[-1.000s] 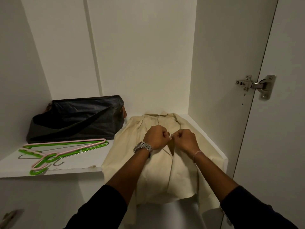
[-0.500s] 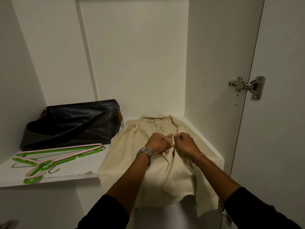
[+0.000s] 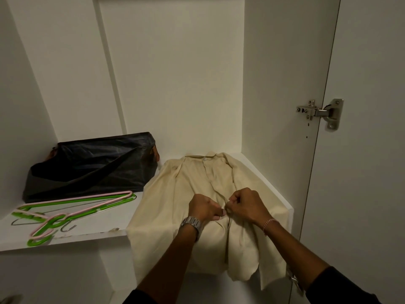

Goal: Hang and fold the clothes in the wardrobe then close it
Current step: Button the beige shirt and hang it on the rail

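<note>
Both hands now lower on placket than second ago. Left hand (image 3: 205, 208) and right hand (image 3: 245, 205) pinch cream shirt (image 3: 192, 185) front, fingers meeting mid-placket. Collar beyond grip, hem hanging off shelf (image 3: 92, 236) below it. Buttoning progressing; folding not begun.

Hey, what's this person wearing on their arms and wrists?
Both forearms are bare, with dark sleeves pushed up toward the elbows. The left wrist carries a silver metal-link watch; the right wrist has a thin pinkish beaded bracelet. No gloves or rings are visible.

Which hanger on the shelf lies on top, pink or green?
The pink hanger lies on top, crossing over the green hanger left of the shirt.
</note>
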